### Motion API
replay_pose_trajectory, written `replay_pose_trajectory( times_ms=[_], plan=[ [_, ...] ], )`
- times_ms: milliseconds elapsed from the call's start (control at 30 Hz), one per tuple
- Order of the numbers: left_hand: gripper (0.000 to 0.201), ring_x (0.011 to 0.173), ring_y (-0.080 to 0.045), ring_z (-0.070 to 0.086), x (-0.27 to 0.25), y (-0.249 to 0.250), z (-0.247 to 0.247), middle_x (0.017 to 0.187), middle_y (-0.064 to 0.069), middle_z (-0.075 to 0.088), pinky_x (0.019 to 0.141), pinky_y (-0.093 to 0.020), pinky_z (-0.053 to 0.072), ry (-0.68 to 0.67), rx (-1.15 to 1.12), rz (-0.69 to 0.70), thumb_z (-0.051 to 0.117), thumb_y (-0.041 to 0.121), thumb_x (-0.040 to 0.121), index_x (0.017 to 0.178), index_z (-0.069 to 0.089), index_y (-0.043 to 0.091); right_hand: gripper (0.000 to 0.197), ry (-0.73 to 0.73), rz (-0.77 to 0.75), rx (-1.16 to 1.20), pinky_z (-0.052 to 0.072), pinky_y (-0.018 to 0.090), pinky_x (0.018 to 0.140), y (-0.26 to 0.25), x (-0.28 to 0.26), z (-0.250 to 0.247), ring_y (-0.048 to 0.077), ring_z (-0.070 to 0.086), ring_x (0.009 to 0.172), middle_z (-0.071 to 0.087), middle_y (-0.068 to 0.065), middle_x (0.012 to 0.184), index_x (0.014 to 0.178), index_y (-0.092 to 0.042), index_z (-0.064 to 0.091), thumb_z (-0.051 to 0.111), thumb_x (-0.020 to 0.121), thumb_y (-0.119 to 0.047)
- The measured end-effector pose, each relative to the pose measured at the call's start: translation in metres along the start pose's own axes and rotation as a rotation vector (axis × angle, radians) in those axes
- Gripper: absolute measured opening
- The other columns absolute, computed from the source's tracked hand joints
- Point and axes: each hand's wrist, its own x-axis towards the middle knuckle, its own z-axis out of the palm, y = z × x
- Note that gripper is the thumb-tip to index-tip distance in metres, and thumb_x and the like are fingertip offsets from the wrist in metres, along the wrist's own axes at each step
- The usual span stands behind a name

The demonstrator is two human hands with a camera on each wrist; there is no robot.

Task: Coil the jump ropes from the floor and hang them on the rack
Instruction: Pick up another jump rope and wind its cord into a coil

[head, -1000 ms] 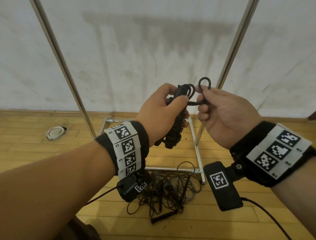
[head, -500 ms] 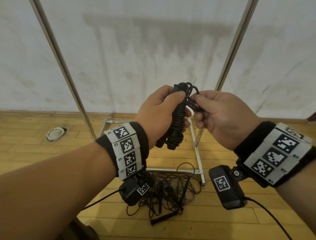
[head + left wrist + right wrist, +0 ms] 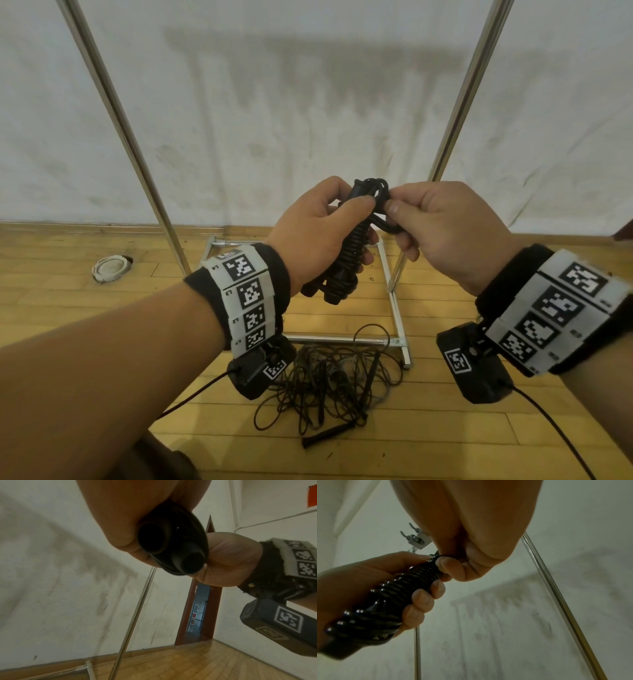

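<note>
My left hand (image 3: 322, 236) grips a black jump rope bundle (image 3: 346, 263), its cord wound tightly round the two handles, held upright at chest height. The handle ends (image 3: 173, 549) show from below in the left wrist view. My right hand (image 3: 442, 233) pinches the loose cord loop (image 3: 376, 192) at the top of the bundle, between thumb and curled fingers. In the right wrist view the wound cord (image 3: 399, 597) runs through my left fingers (image 3: 421, 600). A tangle of more black ropes (image 3: 335, 380) lies on the wooden floor below. The rack's metal poles (image 3: 126, 137) stand behind.
The rack's base frame (image 3: 394, 301) lies on the floor against a white wall. Hooks (image 3: 414, 534) on the rack's upper bar show in the right wrist view. A round white floor fitting (image 3: 111, 269) sits at the left. A doorway (image 3: 199, 609) opens at the far right.
The raised cord loop in my right hand has come down onto the top of the bundle. My right hand has moved in closer to the left hand.
</note>
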Motion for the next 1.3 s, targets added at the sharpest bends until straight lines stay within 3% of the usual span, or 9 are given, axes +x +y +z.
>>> replay_pose_trajectory(
  times_ms=[200, 333, 500, 600, 733, 867, 1033, 1200, 1300],
  plan=[
    [0.025, 0.074, -0.031, 0.079, 0.000, -0.002, 0.002, 0.089, -0.008, 0.079, 0.064, -0.038, 0.062, 0.008, 0.130, -0.005, 0.062, 0.038, 0.104, 0.127, 0.057, 0.028, 0.032, 0.035, -0.062, -0.201, 0.058, 0.041, 0.067, 0.001, 0.001, 0.004, 0.015, 0.064, 0.070, 0.070, 0.002, 0.079, 0.104, -0.036, 0.070, 0.044, 0.106, -0.018],
    [0.030, 0.073, -0.029, 0.079, 0.000, -0.001, 0.002, 0.089, -0.007, 0.079, 0.064, -0.039, 0.064, -0.001, 0.220, -0.007, 0.061, 0.039, 0.106, 0.133, 0.053, 0.030, 0.043, -0.020, -0.022, -0.145, 0.048, 0.017, 0.062, 0.003, 0.002, 0.006, -0.004, 0.063, 0.071, 0.066, -0.011, 0.088, 0.132, -0.030, 0.063, 0.041, 0.103, -0.006],
    [0.030, 0.073, -0.027, 0.079, 0.000, -0.002, 0.003, 0.089, -0.007, 0.078, 0.068, -0.044, 0.066, -0.019, 0.314, -0.025, 0.061, 0.039, 0.106, 0.133, 0.055, 0.029, 0.056, -0.044, 0.043, -0.124, 0.058, 0.042, 0.070, 0.001, -0.001, 0.009, 0.022, 0.067, 0.077, 0.066, -0.010, 0.098, 0.156, -0.027, 0.035, 0.040, 0.103, -0.012],
    [0.026, 0.071, -0.027, 0.079, 0.001, 0.000, 0.001, 0.083, -0.004, 0.077, 0.064, -0.040, 0.064, -0.016, 0.333, -0.039, 0.061, 0.038, 0.105, 0.129, 0.059, 0.028, 0.051, -0.045, 0.028, -0.104, 0.059, 0.042, 0.079, -0.001, -0.005, 0.010, 0.017, 0.068, 0.080, 0.067, -0.006, 0.089, 0.153, -0.034, 0.038, 0.039, 0.103, -0.025],
    [0.015, 0.068, -0.026, 0.078, 0.000, 0.002, 0.001, 0.079, -0.001, 0.075, 0.063, -0.037, 0.065, -0.024, 0.401, -0.017, 0.060, 0.039, 0.104, 0.115, 0.066, 0.030, 0.043, -0.039, 0.000, -0.116, 0.056, 0.027, 0.071, -0.002, -0.007, 0.015, 0.005, 0.068, 0.080, 0.069, -0.011, 0.093, 0.144, -0.034, 0.045, 0.040, 0.104, -0.050],
    [0.010, 0.066, -0.023, 0.077, -0.002, 0.000, 0.006, 0.081, -0.003, 0.074, 0.063, -0.038, 0.067, -0.019, 0.487, 0.010, 0.059, 0.035, 0.103, 0.104, 0.066, 0.029, 0.029, -0.030, 0.006, -0.120, 0.061, 0.038, 0.069, 0.000, -0.006, 0.021, 0.013, 0.068, 0.076, 0.072, 0.000, 0.091, 0.127, -0.030, 0.049, 0.040, 0.105, -0.047],
    [0.014, 0.063, -0.015, 0.076, -0.003, 0.000, 0.007, 0.079, 0.002, 0.073, 0.060, -0.042, 0.066, 0.012, 0.628, 0.071, 0.057, 0.040, 0.102, 0.109, 0.066, 0.032, 0.021, 0.036, 0.041, -0.026, 0.058, 0.030, 0.067, 0.007, -0.002, 0.027, 0.007, 0.070, 0.077, 0.073, 0.001, 0.086, 0.115, -0.025, 0.051, 0.046, 0.105, -0.043],
    [0.015, 0.059, -0.019, 0.074, 0.000, 0.007, 0.004, 0.072, 0.001, 0.071, 0.051, -0.045, 0.063, 0.089, 0.648, 0.142, 0.058, 0.042, 0.101, 0.108, 0.068, 0.034, 0.015, 0.061, 0.045, 0.142, 0.056, 0.059, 0.088, 0.003, 0.001, 0.023, 0.036, 0.071, 0.092, 0.075, 0.017, 0.096, 0.109, -0.031, 0.058, 0.055, 0.101, -0.043],
    [0.017, 0.057, -0.016, 0.072, 0.001, 0.007, 0.003, 0.069, 0.004, 0.070, 0.053, -0.044, 0.063, 0.125, 0.675, 0.179, 0.058, 0.042, 0.100, 0.110, 0.069, 0.035, 0.014, 0.109, 0.045, 0.181, 0.058, 0.054, 0.090, -0.002, 0.002, 0.021, 0.028, 0.074, 0.091, 0.077, 0.010, 0.093, 0.105, -0.033, 0.064, 0.062, 0.096, -0.044]
  ],
)
